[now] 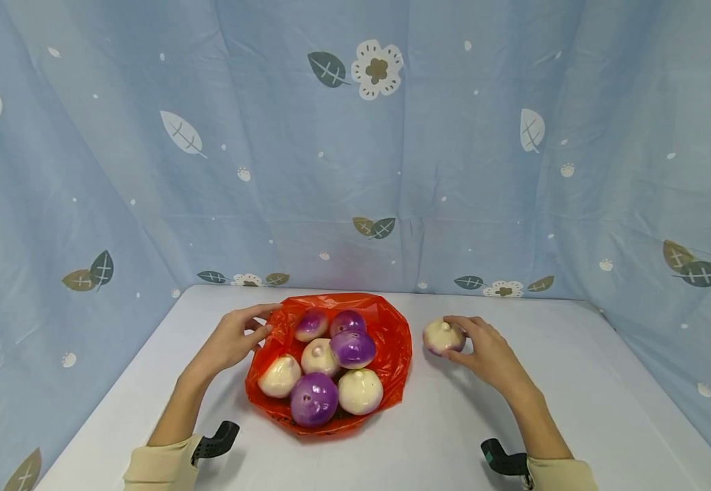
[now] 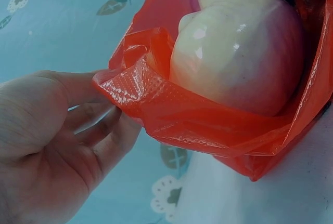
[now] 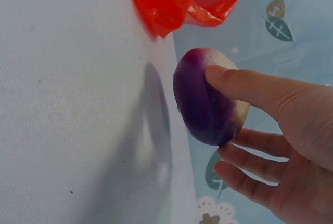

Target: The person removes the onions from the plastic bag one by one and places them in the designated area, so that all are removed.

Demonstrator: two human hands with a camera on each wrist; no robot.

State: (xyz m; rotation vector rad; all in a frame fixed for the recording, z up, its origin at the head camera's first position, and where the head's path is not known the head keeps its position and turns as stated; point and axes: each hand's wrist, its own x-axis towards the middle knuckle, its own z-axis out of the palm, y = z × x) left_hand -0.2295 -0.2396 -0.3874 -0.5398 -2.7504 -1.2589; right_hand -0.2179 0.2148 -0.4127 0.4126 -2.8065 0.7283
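Pinching the red bag (image 1: 392,341) rim, left hand (image 1: 233,341) keeps it open; right hand (image 1: 484,351) fingers curl round a turnip (image 1: 443,336) beside it.

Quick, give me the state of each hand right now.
Left hand: pinching the rim of the red plastic bag.
Right hand: holding the purple-and-white turnip beside the bag, fingers curled round it.

Light is bright and even, with soft shadows. The head view bows at its edges. Glare streaks the bag (image 2: 208,125); wrist views are slightly soft.
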